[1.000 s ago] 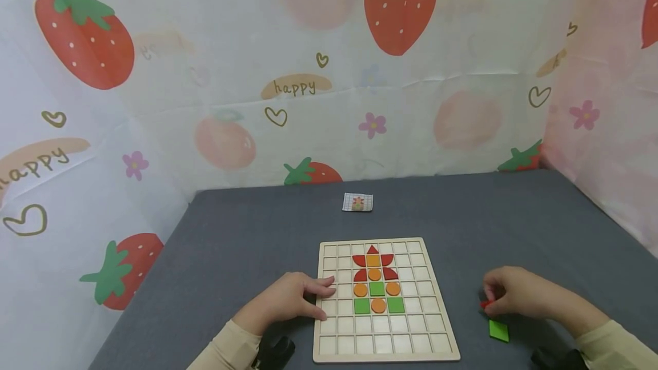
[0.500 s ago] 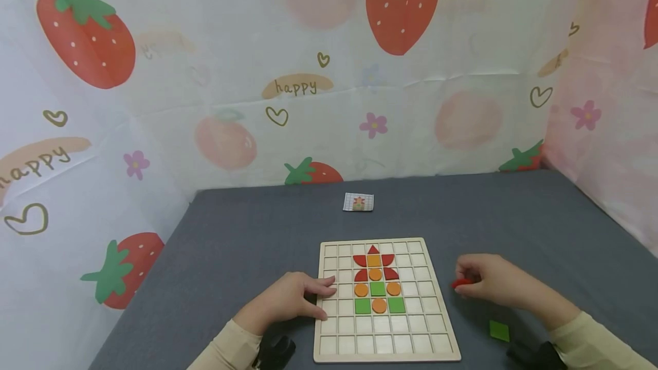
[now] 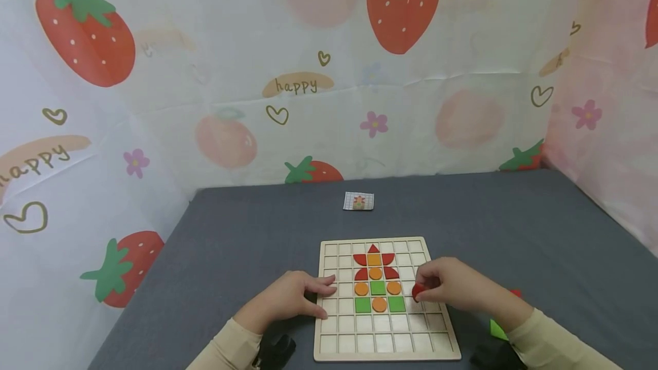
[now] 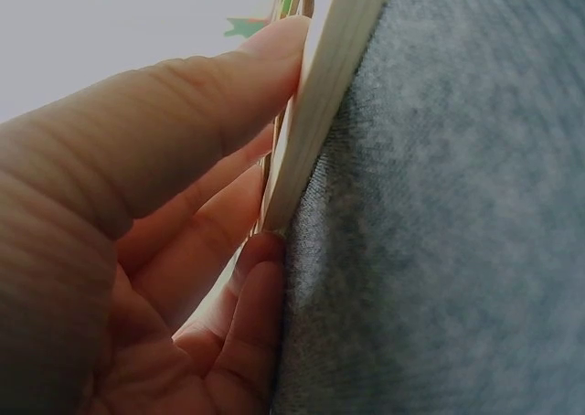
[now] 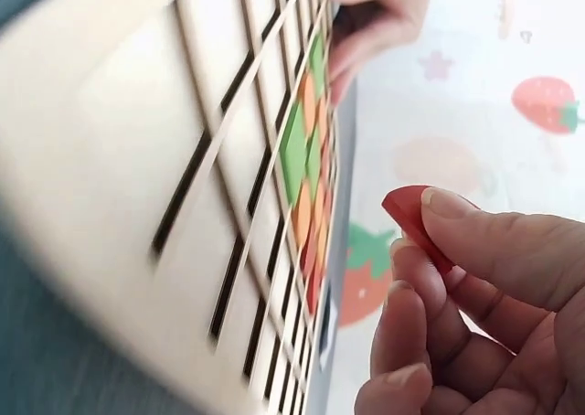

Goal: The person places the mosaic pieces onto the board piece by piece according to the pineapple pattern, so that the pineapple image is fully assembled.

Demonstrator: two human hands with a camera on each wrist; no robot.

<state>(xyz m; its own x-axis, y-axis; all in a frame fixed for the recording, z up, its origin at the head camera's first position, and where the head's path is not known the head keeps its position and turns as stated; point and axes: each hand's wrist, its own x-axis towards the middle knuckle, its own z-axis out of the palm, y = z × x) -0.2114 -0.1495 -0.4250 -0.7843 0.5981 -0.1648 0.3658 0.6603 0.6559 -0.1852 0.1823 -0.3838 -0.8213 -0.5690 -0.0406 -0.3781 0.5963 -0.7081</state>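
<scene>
My right hand (image 3: 457, 284) pinches a red tile (image 5: 416, 218) with a curved edge between thumb and fingers. It is over the right side of a wooden grid board (image 3: 382, 354), beside the tile pattern. The left hand (image 3: 288, 300) rests at the board's left edge, its fingers reaching over the grid and its thumb at the rim. On the board sit several red tiles (image 3: 372, 249), an orange square (image 3: 373, 260), several orange discs (image 3: 379, 305) and green squares (image 3: 362, 305). In the left wrist view the thumb touches the board's side (image 4: 315, 104).
A small pattern card (image 3: 358, 201) lies behind the board on the grey tabletop (image 3: 257, 233). Right of the board, a green tile (image 3: 497, 330) and a red piece (image 3: 516, 292) are partly hidden by my right forearm. A strawberry-print curtain (image 3: 226, 39) stands at the back.
My right hand has moved left from beside the green tile to over the board's right side, carrying the red tile. The left hand and the board have stayed put.
</scene>
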